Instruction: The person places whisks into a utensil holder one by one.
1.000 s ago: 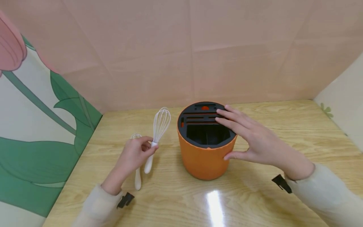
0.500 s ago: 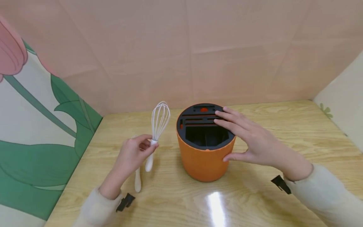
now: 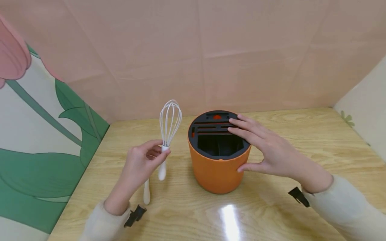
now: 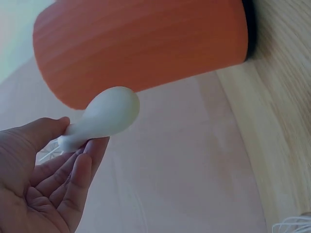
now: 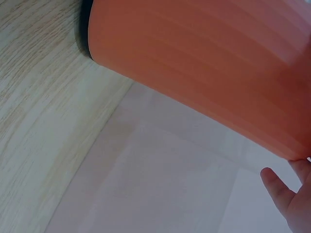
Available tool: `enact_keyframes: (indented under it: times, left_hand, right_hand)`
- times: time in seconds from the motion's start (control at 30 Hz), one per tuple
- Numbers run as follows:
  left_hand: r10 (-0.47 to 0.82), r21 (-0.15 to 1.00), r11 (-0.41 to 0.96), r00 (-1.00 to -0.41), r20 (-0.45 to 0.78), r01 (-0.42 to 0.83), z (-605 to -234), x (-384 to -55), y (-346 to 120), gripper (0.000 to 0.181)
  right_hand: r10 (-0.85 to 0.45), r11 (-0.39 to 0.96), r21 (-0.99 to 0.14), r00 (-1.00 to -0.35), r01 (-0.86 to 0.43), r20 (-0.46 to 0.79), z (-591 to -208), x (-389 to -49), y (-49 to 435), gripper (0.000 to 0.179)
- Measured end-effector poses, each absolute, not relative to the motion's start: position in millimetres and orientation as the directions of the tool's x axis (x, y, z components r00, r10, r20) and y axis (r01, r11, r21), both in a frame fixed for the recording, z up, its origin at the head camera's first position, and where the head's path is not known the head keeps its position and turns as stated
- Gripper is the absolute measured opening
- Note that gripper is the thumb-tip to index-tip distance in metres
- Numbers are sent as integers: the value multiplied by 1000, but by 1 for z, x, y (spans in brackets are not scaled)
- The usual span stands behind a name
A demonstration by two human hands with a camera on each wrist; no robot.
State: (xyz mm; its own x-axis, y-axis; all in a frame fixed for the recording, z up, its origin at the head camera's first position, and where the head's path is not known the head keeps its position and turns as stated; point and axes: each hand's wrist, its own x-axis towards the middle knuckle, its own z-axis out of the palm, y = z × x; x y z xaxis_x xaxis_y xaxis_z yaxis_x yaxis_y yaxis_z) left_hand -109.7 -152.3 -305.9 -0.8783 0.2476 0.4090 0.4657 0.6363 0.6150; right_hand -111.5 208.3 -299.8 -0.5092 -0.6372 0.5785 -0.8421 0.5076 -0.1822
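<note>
My left hand [image 3: 138,164] pinches a white-handled whisk [image 3: 162,171] at the top of its handle, between thumb and fingertips. The whisk is upright, wire loops up, left of an orange utensil holder [image 3: 215,175]. In the left wrist view the rounded handle end [image 4: 115,110] overlaps the holder's side. Fingers of my right hand [image 3: 268,152] lie fairly straight over the holder's right rim, with the thumb against its outer wall. A black slotted insert [image 3: 193,142] tops the holder, with slots behind a large front opening. The right wrist view shows mostly the orange wall [image 5: 204,63].
A second whisk lies on the wooden table [image 3: 316,140] below my left hand; its pale handle [image 3: 146,194] shows, its wires mostly hidden. A pink backdrop [image 3: 150,60] rises behind the table. A wall with printed leaves [image 3: 36,174] borders the left side.
My left hand has raised the whisk off the table and turned it more upright, loops higher in view. My right hand and the holder have stayed in place.
</note>
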Motion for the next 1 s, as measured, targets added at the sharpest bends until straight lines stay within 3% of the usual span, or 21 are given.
enact_keyframes:
  times: [0.43,1.0]
  left_hand:
    - [167,639,519,-800,576,568,-299,-105,-138,26]
    - [65,652,195,-673,737,733,-279,-99,-121,25]
  right_hand:
    - [-639,510,-190,-517,-839,570,-300,-115,206,103]
    - [-637,503,-200,-518,-840,571,-302,-115,207,104]
